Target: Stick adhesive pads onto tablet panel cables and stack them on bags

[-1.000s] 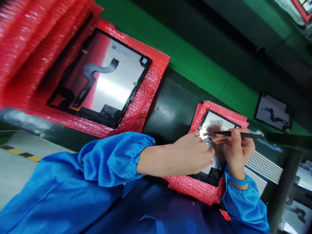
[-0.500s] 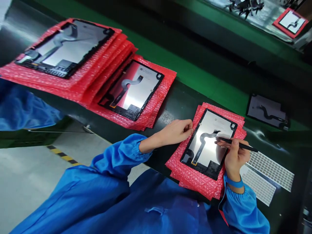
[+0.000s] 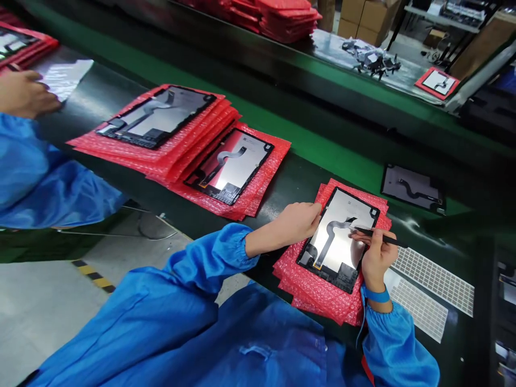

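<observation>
A display panel [image 3: 341,236] with a black ribbon cable lies back side up on a small pile of red bubble wrap [image 3: 318,293] before me. My left hand [image 3: 296,221] rests on the panel's left edge, fingers curled against it. My right hand [image 3: 374,255] is closed on thin black tweezers [image 3: 379,235], their tip over the cable near the panel's upper right.
Two more panels [image 3: 229,167] [image 3: 155,115] lie on stacked red wrap to the left. A bare panel [image 3: 413,188] rides the green belt [image 3: 314,145]. White label sheets [image 3: 433,277] lie to my right. Another person's hand [image 3: 22,94] and blue sleeve are at far left.
My left hand slid off the panel's middle to its left edge. The view swung up and out, bringing the red stacks, the far bench and a co-worker into sight.
</observation>
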Demonstrator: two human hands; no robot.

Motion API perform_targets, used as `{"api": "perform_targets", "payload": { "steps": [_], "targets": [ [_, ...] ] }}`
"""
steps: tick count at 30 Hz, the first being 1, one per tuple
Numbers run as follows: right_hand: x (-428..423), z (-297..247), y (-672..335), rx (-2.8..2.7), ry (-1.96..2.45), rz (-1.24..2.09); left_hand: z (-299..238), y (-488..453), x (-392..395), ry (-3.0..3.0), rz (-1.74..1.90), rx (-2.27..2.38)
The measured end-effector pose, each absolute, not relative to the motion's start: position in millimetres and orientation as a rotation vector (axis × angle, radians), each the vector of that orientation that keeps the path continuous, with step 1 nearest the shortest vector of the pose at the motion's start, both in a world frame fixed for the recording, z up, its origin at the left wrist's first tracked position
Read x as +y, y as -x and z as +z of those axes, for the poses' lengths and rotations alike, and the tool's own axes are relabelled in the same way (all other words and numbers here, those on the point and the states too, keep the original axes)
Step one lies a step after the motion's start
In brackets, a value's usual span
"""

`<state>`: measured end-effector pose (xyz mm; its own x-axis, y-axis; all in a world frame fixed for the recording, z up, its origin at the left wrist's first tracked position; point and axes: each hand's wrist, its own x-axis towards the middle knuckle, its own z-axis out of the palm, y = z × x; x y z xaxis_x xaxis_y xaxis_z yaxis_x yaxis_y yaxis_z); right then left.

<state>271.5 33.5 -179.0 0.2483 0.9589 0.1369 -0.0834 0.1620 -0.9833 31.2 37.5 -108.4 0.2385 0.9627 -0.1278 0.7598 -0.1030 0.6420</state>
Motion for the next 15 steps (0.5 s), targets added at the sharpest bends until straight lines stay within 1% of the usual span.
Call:
{"api": "perform_targets", "payload": {
  "steps": [4, 10, 13, 15],
  "targets": [
    [34.6, -181.1, -271.7, -0.993, 1.135, 0.947, -114.6, -33.0, 37.9, -1.805, 0.609, 1.451],
    [35.6, -183.8, -272.9, -0.991, 1.116, 0.849, -143.1, -49.9, 36.3, -1.481, 0.894, 1.221],
    [41.5, -181.2, -281.1, -0.965, 1.025, 0.576, -146.1, -48.8, 36.8, -1.267, 1.017, 0.999],
    [49.7, -178.9, -291.0, -0.901, 0.957, 0.368, -141.0, -31.5, 42.8, -1.181, 1.074, 0.896]
  ]
}}
